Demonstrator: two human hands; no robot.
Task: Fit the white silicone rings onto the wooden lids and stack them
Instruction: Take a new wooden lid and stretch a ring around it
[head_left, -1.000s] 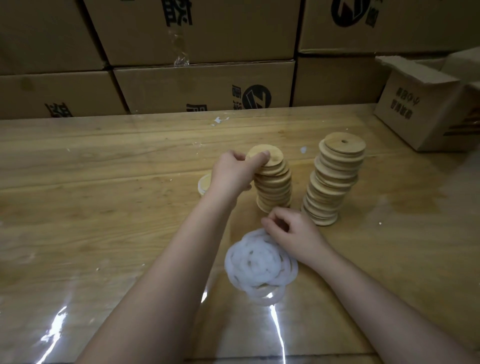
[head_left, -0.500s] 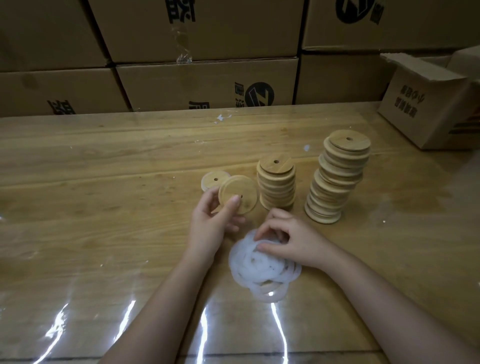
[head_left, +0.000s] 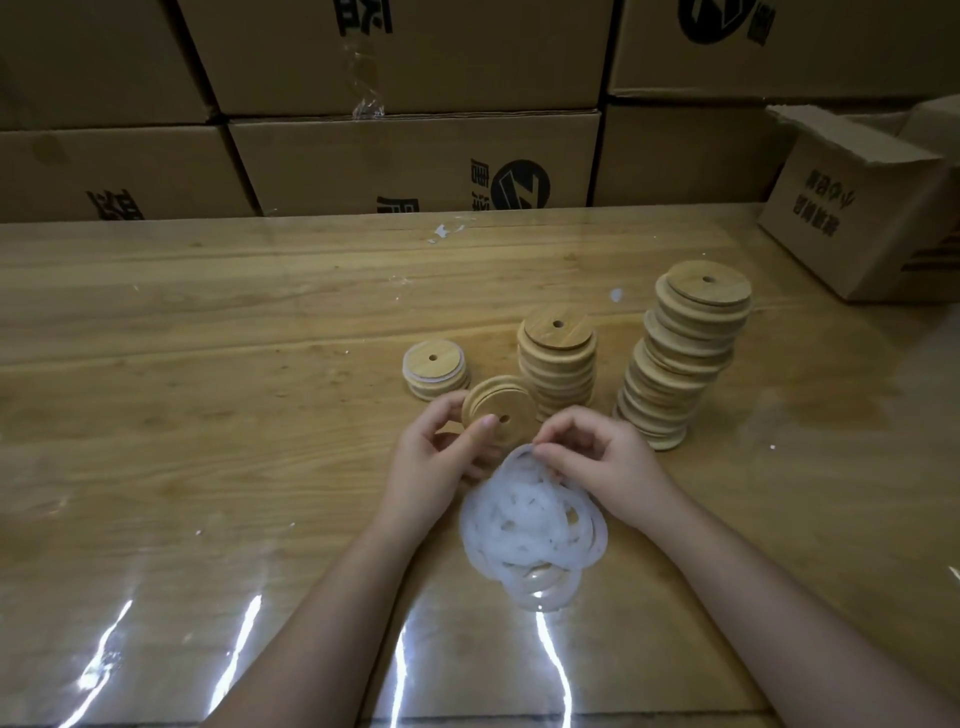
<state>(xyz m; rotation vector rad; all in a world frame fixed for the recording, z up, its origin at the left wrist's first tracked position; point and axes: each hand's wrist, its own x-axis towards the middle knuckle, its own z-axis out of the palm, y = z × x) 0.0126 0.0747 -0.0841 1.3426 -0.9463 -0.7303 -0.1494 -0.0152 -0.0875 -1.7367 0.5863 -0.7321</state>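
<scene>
Hands: left hand (head_left: 431, 462) grips a wooden lid (head_left: 511, 410) by the rim, thumb on its face near the centre hole, lid tilted up off the table (head_left: 208, 415). The right hand (head_left: 608, 467) pinches the far edge of one white silicone ring (head_left: 519, 456) btwn thumb & fingertips, just beside the lid. Nearest, the ring pile (head_left: 535, 525) is a loose tangle of overlapping rings, so the pinch may well drag up 2 or 3 at once, or scatter the rest over the glossy table. The ring looks thin & floppy, so it's prob. easy to seat it on one side only or twisted, esp. w/ the lid held in one hand. Beyond the hands, the short stack (head_left: 435, 366) at left shows a white edge under its top lid; it's low, safe enough. The middle stack (head_left: 558, 358) stands just behind the held lid, and a careless reach could knock it. Biggest risk is the tall stack (head_left: 680, 353) at right: staggered, uneven, near the right wrist, so one nudge could topple it. At the back, cardboard boxes (head_left: 415, 161), no issue.
</scene>
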